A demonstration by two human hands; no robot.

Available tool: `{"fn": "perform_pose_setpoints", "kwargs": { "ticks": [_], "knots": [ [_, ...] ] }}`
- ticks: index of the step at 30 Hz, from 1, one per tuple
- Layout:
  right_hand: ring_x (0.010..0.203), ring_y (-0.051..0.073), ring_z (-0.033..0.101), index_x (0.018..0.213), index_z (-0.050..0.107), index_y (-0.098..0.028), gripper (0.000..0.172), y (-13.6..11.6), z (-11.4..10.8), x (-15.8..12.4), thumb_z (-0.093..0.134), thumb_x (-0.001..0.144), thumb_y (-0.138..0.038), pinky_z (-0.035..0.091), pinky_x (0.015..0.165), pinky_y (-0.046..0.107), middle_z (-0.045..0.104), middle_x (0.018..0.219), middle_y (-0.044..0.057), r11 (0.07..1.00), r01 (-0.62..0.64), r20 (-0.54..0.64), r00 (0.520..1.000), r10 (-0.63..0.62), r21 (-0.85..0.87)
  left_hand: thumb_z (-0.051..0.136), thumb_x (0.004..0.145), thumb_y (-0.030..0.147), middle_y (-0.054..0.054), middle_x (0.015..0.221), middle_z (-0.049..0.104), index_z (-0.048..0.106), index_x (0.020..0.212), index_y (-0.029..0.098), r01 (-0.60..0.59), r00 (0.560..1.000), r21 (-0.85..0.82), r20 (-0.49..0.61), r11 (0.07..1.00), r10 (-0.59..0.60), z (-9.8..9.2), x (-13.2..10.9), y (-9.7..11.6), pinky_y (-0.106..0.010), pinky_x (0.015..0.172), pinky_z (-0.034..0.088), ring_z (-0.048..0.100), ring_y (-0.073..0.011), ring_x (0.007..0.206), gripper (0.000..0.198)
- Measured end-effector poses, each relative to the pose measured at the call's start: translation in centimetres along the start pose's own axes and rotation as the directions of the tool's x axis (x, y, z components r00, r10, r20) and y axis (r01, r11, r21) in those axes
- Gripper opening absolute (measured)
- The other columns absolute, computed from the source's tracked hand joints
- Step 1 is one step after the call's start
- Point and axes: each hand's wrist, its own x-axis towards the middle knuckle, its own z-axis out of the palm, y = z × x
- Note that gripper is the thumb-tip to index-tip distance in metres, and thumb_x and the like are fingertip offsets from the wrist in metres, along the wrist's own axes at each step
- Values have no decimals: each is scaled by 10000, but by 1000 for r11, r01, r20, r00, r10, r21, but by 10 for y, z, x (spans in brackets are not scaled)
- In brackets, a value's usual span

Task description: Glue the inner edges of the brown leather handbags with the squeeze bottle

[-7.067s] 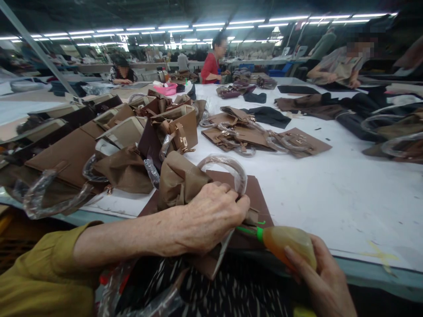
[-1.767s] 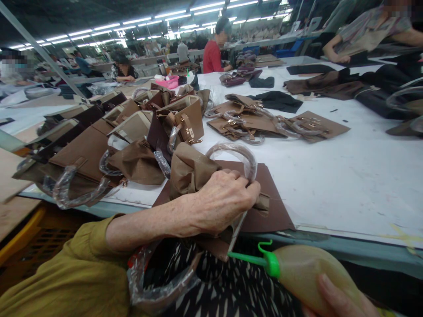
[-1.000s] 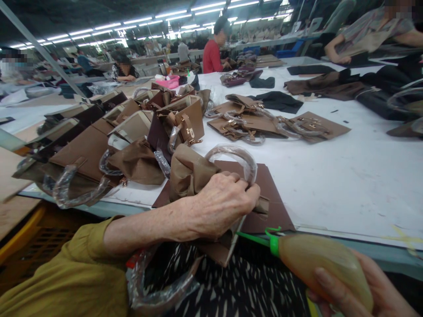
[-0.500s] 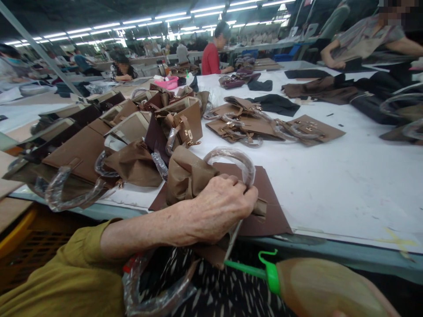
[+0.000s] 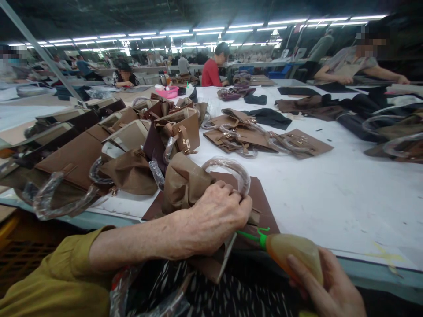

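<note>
Green nozzle (image 5: 249, 236) has moved up from lower corner of brown bag (image 5: 183, 180) since prev. frame, now approx. 4 o'clock of L hand (image 5: 221, 215), grip closed on bag at worktop (image 5: 330, 198) edge; R hand (image 5: 327, 281) grips squeeze bottle (image 5: 297, 244). Poss. risk: over-squeezing, w/ excess smearing bag.

The bottle (image 5: 294, 246) at lower right is showing smooth, cloudy plastic, while the plastic-wrapped handle (image 5: 243, 176) near centre is gleaming, glossy and crinkled.
</note>
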Motion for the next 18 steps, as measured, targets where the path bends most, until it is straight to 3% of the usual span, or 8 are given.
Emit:
{"fn": "perform_pose_setpoints", "kwargs": {
  "ticks": [4, 8, 13, 18],
  "knots": [
    [629, 223, 610, 1084, 557, -179, 693, 7, 3, 14, 661, 638, -699, 507, 573, 299, 674, 846, 41, 998, 48, 3, 999, -48, -38, 506, 705, 53, -134, 955, 633, 547, 1070, 63, 12, 1000, 14, -27, 1000, -12, -4, 1, 0, -444, 792, 472, 585, -290, 866, 367],
    [858, 245, 627, 1098, 550, -205, 641, 5, 11, 14, 670, 661, -659, 504, 710, 273, 681, 951, 37, 994, 106, -64, 992, -105, 25, 516, 700, 58, -129, 917, 633, 552, 1053, 57, 14, 1000, 28, -9, 1000, -13, -7, 2, -3, -439, 743, 473, 588, -280, 800, 355],
    [790, 257, 615, 1023, 553, -176, 688, 4, 17, 21, 682, 584, -690, 513, 698, 304, 678, 851, 56, 985, 163, -153, 976, -154, 48, 569, 673, 89, -101, 853, 630, 551, 1002, 69, -18, 999, 13, -26, 1000, 18, -6, 8, -10, -427, 708, 470, 584, -262, 738, 331],
    [839, 269, 613, 1084, 544, -191, 640, 19, 18, 31, 680, 649, -640, 507, 732, 339, 658, 922, 56, 961, 276, -164, 946, -278, -36, 624, 692, 113, -98, 877, 639, 539, 997, 87, -17, 1000, 9, 21, 1000, 17, -8, 14, -15, -409, 716, 462, 595, -261, 783, 318]
  ]
}}
